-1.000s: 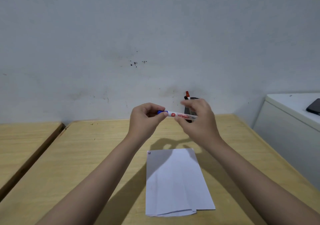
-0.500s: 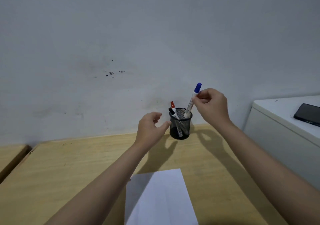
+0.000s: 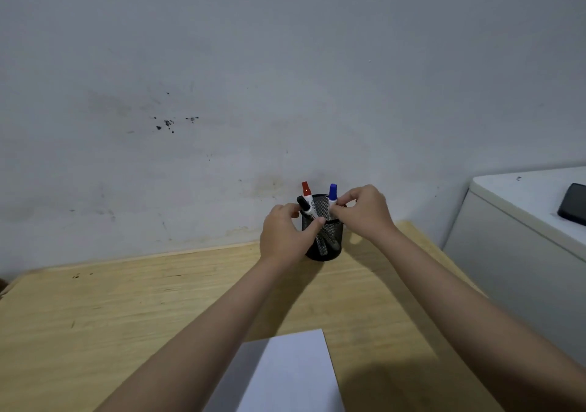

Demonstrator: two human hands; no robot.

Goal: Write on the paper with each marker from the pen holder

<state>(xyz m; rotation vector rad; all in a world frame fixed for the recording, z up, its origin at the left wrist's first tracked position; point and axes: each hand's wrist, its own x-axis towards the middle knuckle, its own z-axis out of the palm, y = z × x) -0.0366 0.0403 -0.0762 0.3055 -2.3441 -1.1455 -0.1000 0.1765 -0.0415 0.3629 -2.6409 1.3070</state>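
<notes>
A black mesh pen holder [image 3: 329, 240] stands at the far edge of the wooden table [image 3: 126, 316], against the wall. Three capped markers stand in it: a red marker [image 3: 305, 188], a black marker [image 3: 303, 204] and a blue marker [image 3: 332, 192]. My right hand [image 3: 364, 212] pinches the blue marker's barrel just below its cap. My left hand [image 3: 283, 237] wraps the holder's left side, with the thumb across the front rim and touching the black marker. A white sheet of paper [image 3: 285, 376] lies near me, partly under my left forearm.
A white cabinet [image 3: 507, 253] stands to the right of the table, with a black phone [image 3: 574, 204] on top. The grey wall rises right behind the holder. A dark gap shows at the table's left edge.
The blue marker, held level in both hands a second ago, now stands capped in the holder. My left hand has moved from open air onto the holder. The view has tilted up.
</notes>
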